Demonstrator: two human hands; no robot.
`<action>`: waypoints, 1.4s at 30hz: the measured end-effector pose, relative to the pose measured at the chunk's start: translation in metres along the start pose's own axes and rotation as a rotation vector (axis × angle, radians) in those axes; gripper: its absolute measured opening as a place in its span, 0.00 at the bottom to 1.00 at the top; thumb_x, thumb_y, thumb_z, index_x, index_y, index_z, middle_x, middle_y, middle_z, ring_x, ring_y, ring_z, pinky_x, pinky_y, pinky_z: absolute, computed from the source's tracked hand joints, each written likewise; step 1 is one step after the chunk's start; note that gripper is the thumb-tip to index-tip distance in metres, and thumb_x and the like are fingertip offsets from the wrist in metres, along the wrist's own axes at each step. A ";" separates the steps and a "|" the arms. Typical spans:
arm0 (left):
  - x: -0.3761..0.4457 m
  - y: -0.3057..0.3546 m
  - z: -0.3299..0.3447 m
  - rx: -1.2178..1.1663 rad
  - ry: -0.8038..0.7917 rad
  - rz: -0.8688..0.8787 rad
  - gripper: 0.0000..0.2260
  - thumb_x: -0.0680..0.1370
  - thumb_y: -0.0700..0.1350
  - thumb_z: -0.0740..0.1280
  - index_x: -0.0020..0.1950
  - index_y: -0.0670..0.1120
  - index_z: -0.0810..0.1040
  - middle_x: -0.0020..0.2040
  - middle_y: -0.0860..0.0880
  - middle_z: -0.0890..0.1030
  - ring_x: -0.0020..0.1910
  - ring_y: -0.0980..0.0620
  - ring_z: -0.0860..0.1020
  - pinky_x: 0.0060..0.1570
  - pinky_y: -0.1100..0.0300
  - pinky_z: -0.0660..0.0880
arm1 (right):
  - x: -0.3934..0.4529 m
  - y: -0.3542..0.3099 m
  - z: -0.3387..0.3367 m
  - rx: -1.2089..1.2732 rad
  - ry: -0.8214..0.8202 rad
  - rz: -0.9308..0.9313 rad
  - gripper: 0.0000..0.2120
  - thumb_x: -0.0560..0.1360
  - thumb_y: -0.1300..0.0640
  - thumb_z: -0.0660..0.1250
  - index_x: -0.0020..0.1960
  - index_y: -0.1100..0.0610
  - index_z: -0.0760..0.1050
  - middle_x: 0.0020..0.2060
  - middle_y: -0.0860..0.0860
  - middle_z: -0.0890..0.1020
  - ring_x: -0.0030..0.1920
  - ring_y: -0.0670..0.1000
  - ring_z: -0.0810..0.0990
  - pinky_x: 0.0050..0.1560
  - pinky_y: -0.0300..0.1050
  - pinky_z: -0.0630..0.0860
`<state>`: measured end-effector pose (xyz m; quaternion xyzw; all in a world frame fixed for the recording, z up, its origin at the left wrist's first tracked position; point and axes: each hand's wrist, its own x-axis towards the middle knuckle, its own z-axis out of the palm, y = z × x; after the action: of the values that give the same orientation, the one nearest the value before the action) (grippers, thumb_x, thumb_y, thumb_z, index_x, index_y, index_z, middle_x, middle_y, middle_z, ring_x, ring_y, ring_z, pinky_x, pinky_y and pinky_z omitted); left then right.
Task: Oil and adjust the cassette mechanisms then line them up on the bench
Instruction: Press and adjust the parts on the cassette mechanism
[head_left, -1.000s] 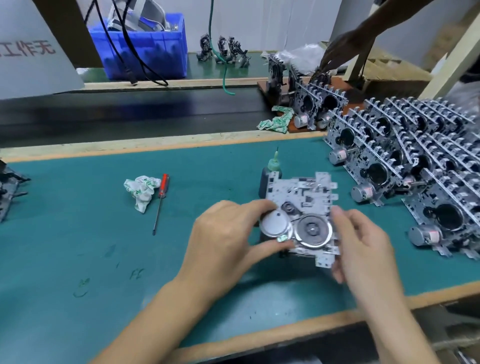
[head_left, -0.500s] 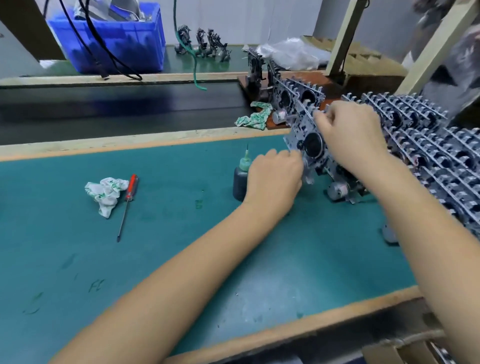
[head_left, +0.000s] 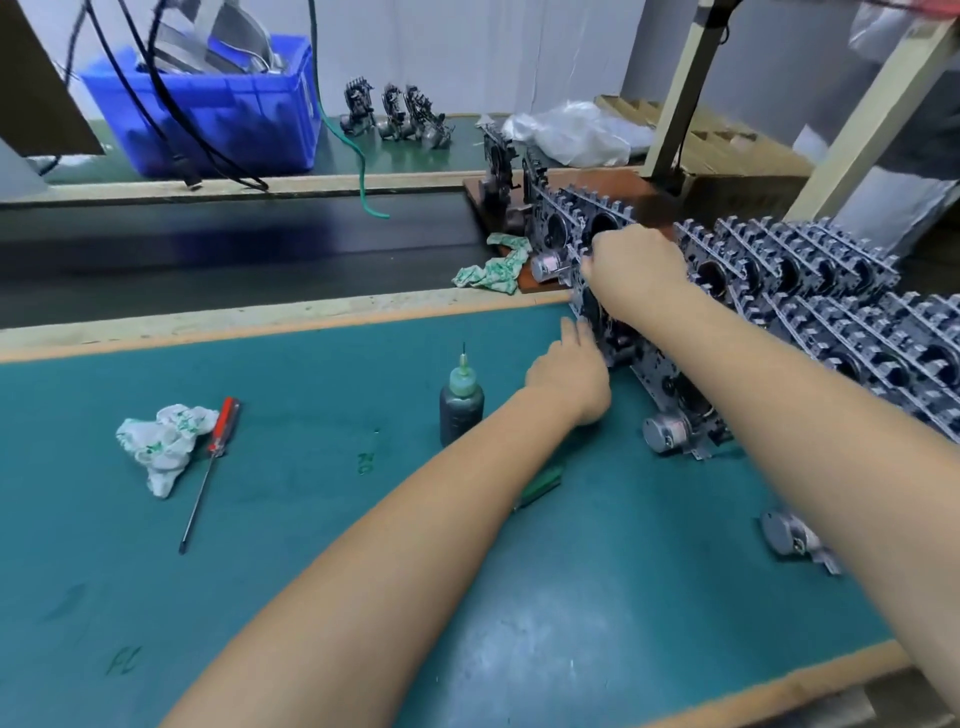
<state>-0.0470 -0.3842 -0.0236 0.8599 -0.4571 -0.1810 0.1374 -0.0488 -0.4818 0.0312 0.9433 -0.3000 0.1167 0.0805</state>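
A metal cassette mechanism (head_left: 589, 306) stands upright at the near left end of the rows of lined-up mechanisms (head_left: 831, 322) on the green bench mat (head_left: 311, 545). My right hand (head_left: 636, 265) grips its top edge with curled fingers. My left hand (head_left: 569, 374) rests with fairly straight fingers against its lower left side. Both hands hide much of the mechanism. A dark oil bottle (head_left: 461, 405) with a needle tip stands just left of my left hand.
A red-handled screwdriver (head_left: 213, 457) and a crumpled rag (head_left: 161, 447) lie at the left. A green tool (head_left: 540, 486) pokes out under my left forearm. A dark conveyor belt (head_left: 234, 249) runs behind the bench, with a blue crate (head_left: 208, 104) beyond it.
Both hands carried the mechanism from the bench's front middle up and right, turned it upright, and set it against the end of the row. The view has swung with it.
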 end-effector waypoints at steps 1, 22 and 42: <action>0.000 0.000 0.000 0.034 -0.014 -0.016 0.32 0.80 0.38 0.56 0.77 0.37 0.39 0.78 0.40 0.41 0.74 0.41 0.58 0.67 0.49 0.62 | 0.001 -0.002 -0.001 -0.035 -0.001 -0.012 0.12 0.80 0.58 0.57 0.55 0.65 0.75 0.53 0.63 0.79 0.54 0.63 0.77 0.42 0.47 0.65; -0.285 -0.204 -0.080 0.054 0.679 -0.341 0.08 0.77 0.46 0.67 0.55 0.48 0.80 0.50 0.52 0.79 0.54 0.49 0.73 0.51 0.58 0.66 | -0.149 -0.249 -0.075 0.511 -0.033 -0.752 0.13 0.81 0.48 0.53 0.51 0.54 0.74 0.45 0.52 0.81 0.47 0.58 0.77 0.37 0.46 0.61; -0.468 -0.305 -0.098 0.202 0.455 -0.844 0.26 0.55 0.75 0.60 0.43 0.62 0.78 0.30 0.62 0.76 0.30 0.54 0.76 0.33 0.56 0.76 | -0.192 -0.440 -0.095 0.730 -0.343 -1.474 0.15 0.71 0.53 0.73 0.56 0.56 0.81 0.51 0.49 0.83 0.53 0.48 0.79 0.53 0.40 0.66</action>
<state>-0.0216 0.1801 0.0284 0.9969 -0.0424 0.0170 0.0644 0.0403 -0.0010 0.0347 0.8693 0.4415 -0.0210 -0.2210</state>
